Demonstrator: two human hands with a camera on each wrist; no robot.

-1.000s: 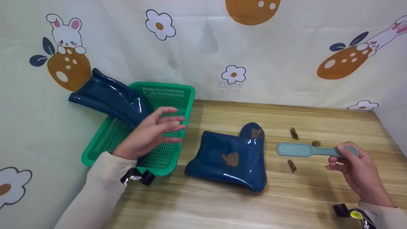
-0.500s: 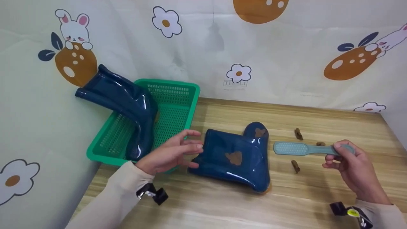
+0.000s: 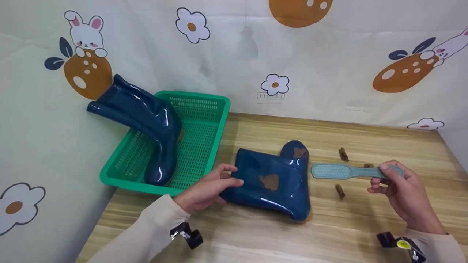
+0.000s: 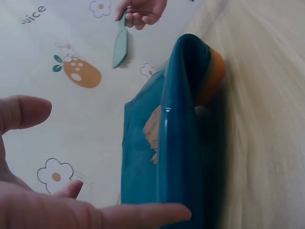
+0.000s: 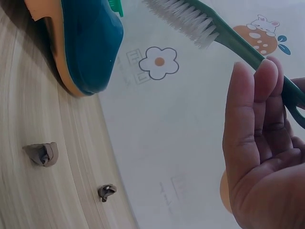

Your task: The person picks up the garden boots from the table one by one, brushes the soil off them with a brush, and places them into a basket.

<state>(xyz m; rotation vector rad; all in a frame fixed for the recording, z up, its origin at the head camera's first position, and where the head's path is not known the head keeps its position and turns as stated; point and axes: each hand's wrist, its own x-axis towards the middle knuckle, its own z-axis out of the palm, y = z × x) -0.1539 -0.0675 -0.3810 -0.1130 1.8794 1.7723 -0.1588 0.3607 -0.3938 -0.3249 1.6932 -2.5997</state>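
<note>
Presently, the dark blue boot (image 3: 270,182) lies on its side on the wooden bench (image 3: 329,226), near the bench's middle, shaft opening toward the person's left and toe pointing away. Brown smears show on its upper face, one at mid-shaft and one at the toe. An orange sole edge shows beneath it in the left wrist view (image 4: 183,138).

The left hand (image 3: 206,188) is at the shaft opening, thumb on the upper face and fingers curled round the edge; grip closed on the boot. In the left wrist view the thumb and a finger frame the shaft.

The right hand (image 3: 396,190) holds a pale green brush (image 3: 347,171) by its handle, fingers wrapped round it; grip closed on the brush. The brush head sits just beside the boot's toe, apart from it, bristles facing down. The right wrist view shows white bristles (image 5: 183,19) clear of the boot.

Three small brown lumps (image 3: 343,153) lie on the bench near the brush, to the right of the boot.

A green perforated basket (image 3: 204,106) stands at the bench's left end against the wall. A second blue boot (image 3: 146,120) rests in it, foot down inside, shaft leaning out over the left rim.

A printed cloth (image 3: 329,73) with rabbits, flowers and orange shapes backs the bench. Both arms wear cream sleeves (image 3: 146,233).
</note>
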